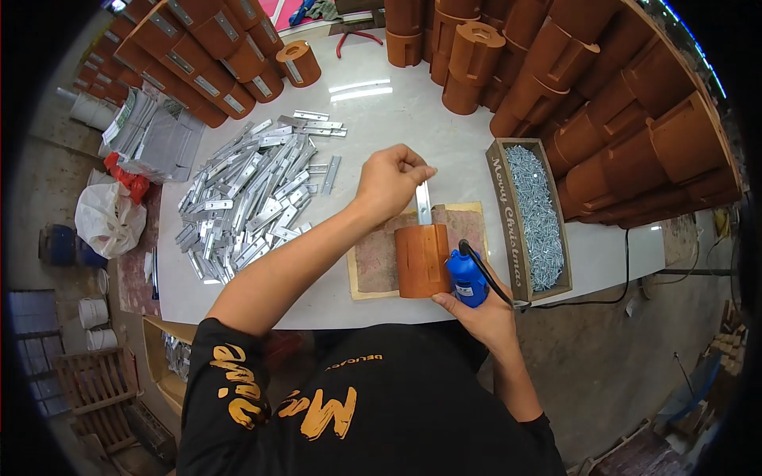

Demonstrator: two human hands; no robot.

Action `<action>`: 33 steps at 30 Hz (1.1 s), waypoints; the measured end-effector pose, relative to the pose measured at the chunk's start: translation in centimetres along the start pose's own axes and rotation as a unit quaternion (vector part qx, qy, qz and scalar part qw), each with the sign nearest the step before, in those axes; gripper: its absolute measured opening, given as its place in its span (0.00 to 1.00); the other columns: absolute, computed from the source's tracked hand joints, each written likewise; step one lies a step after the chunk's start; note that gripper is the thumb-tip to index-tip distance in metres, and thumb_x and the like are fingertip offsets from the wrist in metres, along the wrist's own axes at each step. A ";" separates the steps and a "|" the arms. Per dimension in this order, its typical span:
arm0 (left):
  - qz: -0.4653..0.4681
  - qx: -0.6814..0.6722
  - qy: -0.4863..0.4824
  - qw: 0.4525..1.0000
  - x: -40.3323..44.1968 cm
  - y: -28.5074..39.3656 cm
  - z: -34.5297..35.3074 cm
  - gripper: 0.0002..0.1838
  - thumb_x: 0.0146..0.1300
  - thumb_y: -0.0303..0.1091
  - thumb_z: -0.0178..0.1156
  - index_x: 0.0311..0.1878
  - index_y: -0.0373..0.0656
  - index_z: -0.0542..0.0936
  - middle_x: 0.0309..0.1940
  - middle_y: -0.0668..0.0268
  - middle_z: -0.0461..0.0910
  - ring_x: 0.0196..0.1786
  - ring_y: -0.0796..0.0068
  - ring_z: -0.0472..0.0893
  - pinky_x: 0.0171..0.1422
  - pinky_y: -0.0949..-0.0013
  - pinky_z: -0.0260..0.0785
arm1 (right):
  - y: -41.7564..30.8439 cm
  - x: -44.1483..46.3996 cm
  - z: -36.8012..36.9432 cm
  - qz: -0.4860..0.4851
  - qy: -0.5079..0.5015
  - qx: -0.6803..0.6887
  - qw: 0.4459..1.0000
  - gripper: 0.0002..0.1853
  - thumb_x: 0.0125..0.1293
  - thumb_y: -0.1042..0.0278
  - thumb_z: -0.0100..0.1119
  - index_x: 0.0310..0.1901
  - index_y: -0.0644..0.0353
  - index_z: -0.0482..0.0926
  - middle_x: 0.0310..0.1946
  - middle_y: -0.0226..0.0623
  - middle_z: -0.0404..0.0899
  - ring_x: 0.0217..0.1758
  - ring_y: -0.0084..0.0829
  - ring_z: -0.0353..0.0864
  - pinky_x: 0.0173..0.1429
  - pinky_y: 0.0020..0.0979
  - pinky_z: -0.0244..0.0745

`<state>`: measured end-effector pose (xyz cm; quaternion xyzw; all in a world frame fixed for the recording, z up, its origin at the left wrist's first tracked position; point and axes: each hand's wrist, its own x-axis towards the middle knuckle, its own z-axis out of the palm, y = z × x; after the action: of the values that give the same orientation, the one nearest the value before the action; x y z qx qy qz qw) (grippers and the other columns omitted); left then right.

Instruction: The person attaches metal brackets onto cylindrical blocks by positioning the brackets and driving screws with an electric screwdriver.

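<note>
My left hand [390,181] pinches the top end of a metal strip [423,205], which stands upright at the far edge of a brown wooden cylinder [421,262]. The cylinder rests on a worn board [377,266] near the table's front edge. My right hand [482,311] is wrapped round a blue power tool [468,278] with a black cord, close against the cylinder's right side, with the thumb by its lower edge. Most of the right fingers are hidden behind the tool.
Loose metal strips [250,190] are heaped on the left. A wooden box [508,230] of screws [536,214] stands right of the board. Brown cylinders [198,47] are stacked at back left, more [611,119] at right. Red-handled pliers [357,34] lie at the back.
</note>
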<state>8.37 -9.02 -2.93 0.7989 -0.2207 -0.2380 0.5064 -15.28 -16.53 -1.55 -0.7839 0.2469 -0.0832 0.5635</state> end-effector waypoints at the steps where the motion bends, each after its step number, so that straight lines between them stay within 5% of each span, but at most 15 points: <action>1: -0.009 -0.029 0.008 1.000 -0.2 0.4 -0.1 0.10 0.60 0.32 0.70 0.36 0.34 0.81 0.25 0.65 0.82 0.29 0.81 0.77 0.35 0.75 0.70 | 0.0 -0.1 0.0 0.005 -0.002 0.004 1.000 0.29 0.50 0.62 0.80 0.53 0.57 0.79 0.39 0.34 0.85 0.39 0.24 0.83 0.47 0.29 0.79; 13: -0.090 -0.130 0.002 0.987 -0.1 0.7 0.3 0.11 0.59 0.32 0.71 0.35 0.33 0.81 0.28 0.62 0.80 0.33 0.77 0.76 0.38 0.71 0.70 | 1.8 0.0 0.4 0.002 0.007 0.022 1.000 0.33 0.48 0.59 0.81 0.56 0.59 0.77 0.42 0.36 0.84 0.42 0.27 0.83 0.49 0.31 0.78; 16: -0.125 -0.144 -0.014 0.982 0.0 0.9 0.2 0.11 0.62 0.32 0.69 0.37 0.35 0.79 0.23 0.71 0.76 0.20 0.87 0.64 0.20 0.79 0.51 | 1.9 0.0 0.3 -0.002 0.005 0.022 1.000 0.34 0.48 0.59 0.81 0.56 0.59 0.77 0.42 0.36 0.84 0.43 0.27 0.83 0.51 0.31 0.78; 19: -0.155 -0.168 -0.003 0.973 -0.2 1.3 0.4 0.10 0.62 0.32 0.69 0.36 0.35 0.79 0.23 0.71 0.76 0.21 0.86 0.65 0.21 0.78 0.53 | 1.7 0.1 0.2 0.013 -0.006 0.018 1.000 0.35 0.47 0.58 0.82 0.56 0.59 0.76 0.43 0.37 0.84 0.44 0.28 0.83 0.52 0.31 0.78; 25: -0.044 -0.018 0.002 0.999 0.0 -0.4 0.8 0.11 0.60 0.34 0.70 0.32 0.34 0.81 0.23 0.65 0.79 0.27 0.78 0.75 0.34 0.70 0.69 | 2.1 0.1 0.2 0.021 0.003 0.030 0.999 0.36 0.46 0.57 0.82 0.56 0.60 0.76 0.44 0.38 0.84 0.46 0.29 0.84 0.53 0.32 0.78; 33: 0.005 0.073 -0.026 0.997 -0.7 0.8 0.5 0.10 0.61 0.33 0.69 0.34 0.35 0.81 0.24 0.65 0.80 0.27 0.80 0.75 0.34 0.73 0.70 | 2.0 0.1 0.2 0.011 0.005 0.027 1.000 0.38 0.47 0.57 0.82 0.58 0.61 0.76 0.44 0.38 0.85 0.46 0.28 0.83 0.53 0.31 0.77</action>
<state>7.43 -9.23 -2.30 0.8261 -0.2544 -0.2396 0.4420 -15.70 -16.89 -3.52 -0.7655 0.2562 -0.0875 0.5837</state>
